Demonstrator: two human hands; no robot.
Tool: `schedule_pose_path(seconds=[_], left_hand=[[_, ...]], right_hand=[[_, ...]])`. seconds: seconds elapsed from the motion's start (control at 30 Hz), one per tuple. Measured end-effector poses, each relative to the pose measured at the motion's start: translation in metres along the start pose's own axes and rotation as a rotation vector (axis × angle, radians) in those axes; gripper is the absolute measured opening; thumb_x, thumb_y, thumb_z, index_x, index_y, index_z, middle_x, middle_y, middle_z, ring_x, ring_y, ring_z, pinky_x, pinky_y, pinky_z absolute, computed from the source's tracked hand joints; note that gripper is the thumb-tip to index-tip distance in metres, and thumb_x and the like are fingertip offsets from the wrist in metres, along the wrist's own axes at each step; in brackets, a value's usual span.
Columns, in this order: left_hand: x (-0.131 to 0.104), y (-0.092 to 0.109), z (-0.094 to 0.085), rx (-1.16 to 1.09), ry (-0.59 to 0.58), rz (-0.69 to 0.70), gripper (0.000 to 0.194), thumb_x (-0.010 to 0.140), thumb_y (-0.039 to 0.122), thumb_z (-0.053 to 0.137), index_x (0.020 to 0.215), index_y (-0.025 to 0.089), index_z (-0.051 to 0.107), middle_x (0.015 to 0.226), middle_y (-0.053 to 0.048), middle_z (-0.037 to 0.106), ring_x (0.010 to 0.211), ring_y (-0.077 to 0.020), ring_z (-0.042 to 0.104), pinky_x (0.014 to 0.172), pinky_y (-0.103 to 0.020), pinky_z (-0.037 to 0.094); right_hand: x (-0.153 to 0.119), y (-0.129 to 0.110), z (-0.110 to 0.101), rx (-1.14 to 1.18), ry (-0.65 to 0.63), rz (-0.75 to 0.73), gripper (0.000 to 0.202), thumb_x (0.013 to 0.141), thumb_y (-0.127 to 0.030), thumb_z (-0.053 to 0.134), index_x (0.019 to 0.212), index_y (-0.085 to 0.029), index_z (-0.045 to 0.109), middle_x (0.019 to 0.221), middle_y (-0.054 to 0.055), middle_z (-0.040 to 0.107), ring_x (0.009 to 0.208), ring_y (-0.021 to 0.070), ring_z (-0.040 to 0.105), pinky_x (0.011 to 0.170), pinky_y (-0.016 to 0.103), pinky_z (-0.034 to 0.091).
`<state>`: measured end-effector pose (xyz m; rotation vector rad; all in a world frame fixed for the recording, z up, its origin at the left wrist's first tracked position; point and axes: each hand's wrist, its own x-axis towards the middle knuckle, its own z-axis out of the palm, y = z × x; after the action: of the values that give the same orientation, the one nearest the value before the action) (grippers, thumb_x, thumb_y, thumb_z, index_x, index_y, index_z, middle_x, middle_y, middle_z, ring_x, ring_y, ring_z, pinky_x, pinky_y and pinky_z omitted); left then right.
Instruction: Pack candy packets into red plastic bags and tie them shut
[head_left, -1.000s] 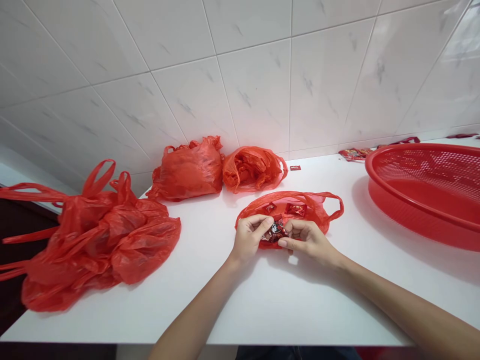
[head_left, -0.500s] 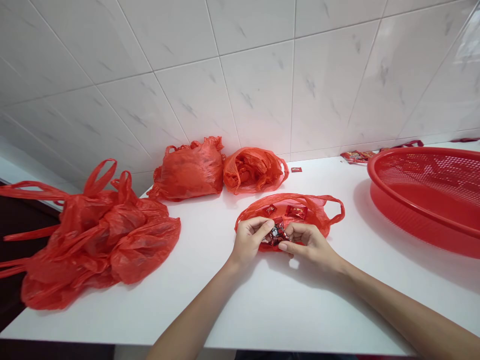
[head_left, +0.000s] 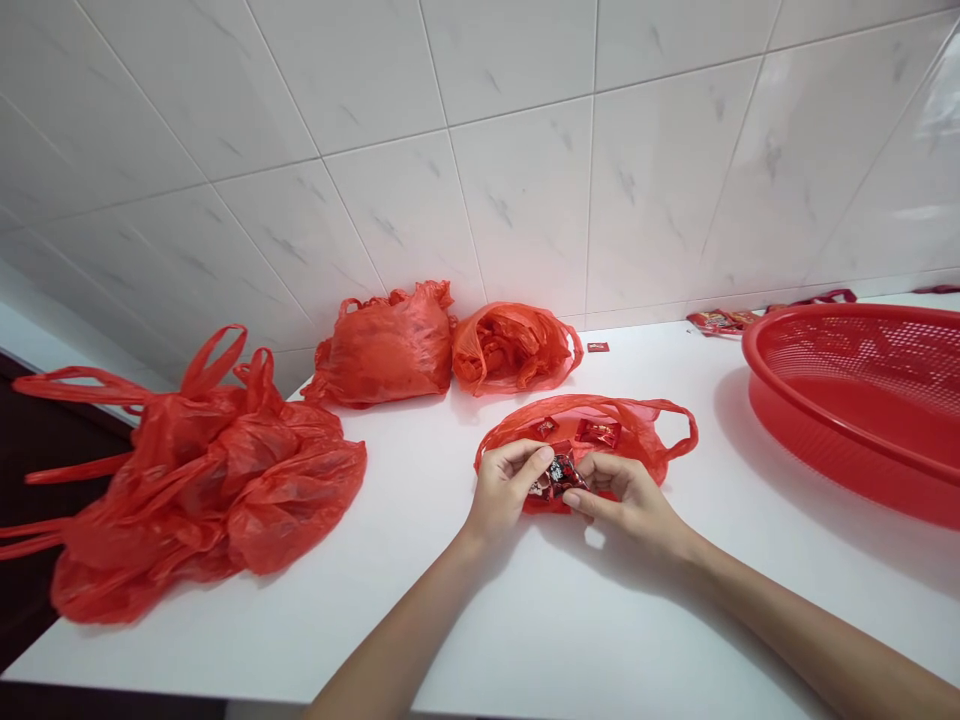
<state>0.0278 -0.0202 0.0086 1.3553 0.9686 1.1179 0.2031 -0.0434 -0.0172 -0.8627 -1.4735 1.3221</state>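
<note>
Left hand (head_left: pixel 508 490) and right hand (head_left: pixel 624 500) jointly grip small dark-red printed foil packets (head_left: pixel 556 476) above the open red translucent plastic bag (head_left: pixel 651 440).

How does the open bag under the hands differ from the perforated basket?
The bag is thin, creased plastic; the basket looks rigid. The bag holds small red packets; the basket's visible floor shows none. The bag looks smaller than the basket. Both are red, on the white table.
</note>
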Motion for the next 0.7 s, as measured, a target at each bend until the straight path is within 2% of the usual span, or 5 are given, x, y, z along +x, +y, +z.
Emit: schedule_pose_path(seconds=[0.13,0.2,0.33,0.53,0.7], left_hand=[[0.001,-0.001,-0.001,0.008,0.023,0.009,0.031,0.08,0.046,0.073,0.076,0.016,0.072,0.066,0.0,0.061,0.061,-0.0121,0.053,0.06,-0.024,0.045],[0.001,-0.003,-0.002,-0.009,0.04,0.0,0.031,0.079,0.045,0.074,0.086,0.016,0.074,0.066,0.0,0.061,0.06,-0.012,0.052,0.06,-0.025,0.046],[0.001,-0.005,-0.002,-0.032,0.013,0.012,0.04,0.079,0.042,0.075,0.11,0.017,0.07,0.068,0.002,0.06,0.064,-0.0132,0.057,0.065,-0.027,0.05],[0.002,-0.007,0.001,0.012,0.017,0.004,0.042,0.075,0.042,0.078,0.109,0.017,0.07,0.073,0.0,0.064,0.07,-0.0143,0.061,0.069,-0.027,0.051],[0.003,-0.007,0.001,0.017,0.051,-0.022,0.035,0.075,0.037,0.076,0.104,0.018,0.073,0.095,-0.006,0.073,0.087,-0.018,0.067,0.074,-0.027,0.054]], right_hand=[[0.0,-0.002,0.001,-0.15,0.09,-0.088,0.024,0.085,-0.041,0.071,0.079,-0.019,0.064,0.076,0.002,0.067,0.069,0.0163,0.059,0.063,0.029,0.049],[0.0,-0.002,0.001,-0.229,0.17,-0.11,0.02,0.086,-0.038,0.069,0.079,-0.02,0.063,0.076,0.003,0.068,0.067,0.0168,0.06,0.061,0.03,0.049],[-0.001,0.002,-0.002,-0.395,0.32,-0.189,0.023,0.085,-0.032,0.065,0.068,-0.023,0.053,0.064,0.0,0.06,0.057,0.0156,0.052,0.053,0.029,0.044],[-0.003,0.005,-0.006,-0.757,0.241,-0.384,0.025,0.092,-0.029,0.053,0.068,-0.025,0.053,0.063,0.003,0.058,0.057,0.0172,0.048,0.055,0.031,0.039],[-0.002,0.009,-0.006,-0.956,0.233,-0.532,0.024,0.09,-0.018,0.05,0.067,-0.024,0.052,0.061,0.003,0.058,0.055,0.0168,0.044,0.056,0.031,0.035]])
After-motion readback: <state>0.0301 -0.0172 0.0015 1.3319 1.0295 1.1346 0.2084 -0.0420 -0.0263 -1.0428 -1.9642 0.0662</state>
